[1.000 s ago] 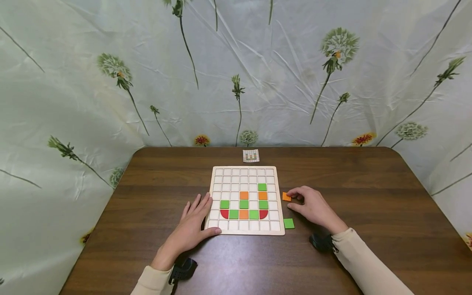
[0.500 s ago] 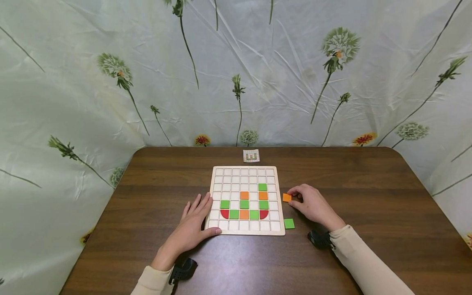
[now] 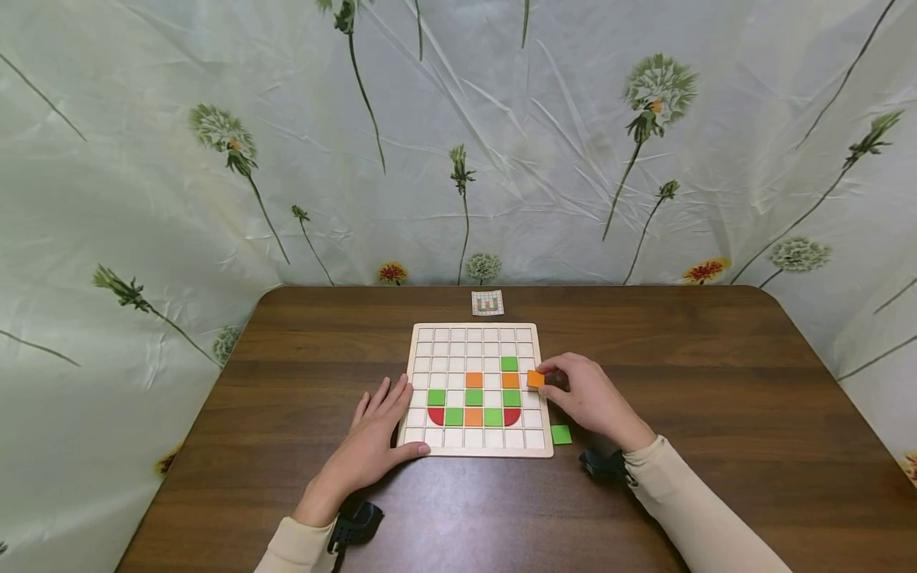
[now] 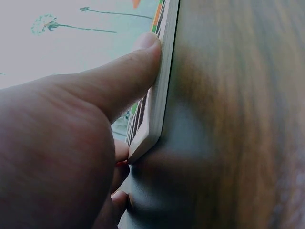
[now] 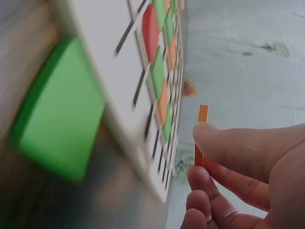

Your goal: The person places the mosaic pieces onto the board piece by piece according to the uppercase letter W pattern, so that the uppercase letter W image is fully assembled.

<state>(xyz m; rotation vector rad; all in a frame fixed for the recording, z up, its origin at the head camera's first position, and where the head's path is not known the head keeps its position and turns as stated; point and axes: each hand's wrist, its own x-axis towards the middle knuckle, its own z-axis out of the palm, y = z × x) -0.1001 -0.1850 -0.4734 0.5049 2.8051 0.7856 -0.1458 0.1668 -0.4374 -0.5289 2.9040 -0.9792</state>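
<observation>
A pale wooden grid board (image 3: 458, 348) lies on the table with green, orange and red tiles set in several cells. My right hand (image 3: 593, 402) pinches an orange square tile (image 3: 535, 380) between thumb and fingers, held over the board's right border. In the right wrist view that orange tile (image 5: 203, 113) stands edge-on, raised above the board. My left hand (image 3: 371, 442) rests at the board's near left corner, fingers stretched along the left side and thumb (image 4: 143, 52) on the near rim. A loose green square tile (image 3: 561, 434) lies beside the board's lower right edge.
A small card (image 3: 488, 302) with a printed grid pattern lies behind the board. The brown wooden table (image 3: 344, 334) reaches back to a floral curtain (image 3: 544, 159). Each wrist wears a black camera.
My right hand has closed thumb and fingers on the orange tile, lifted it off the table and carried it left over the board's edge. The left hand has stayed in place.
</observation>
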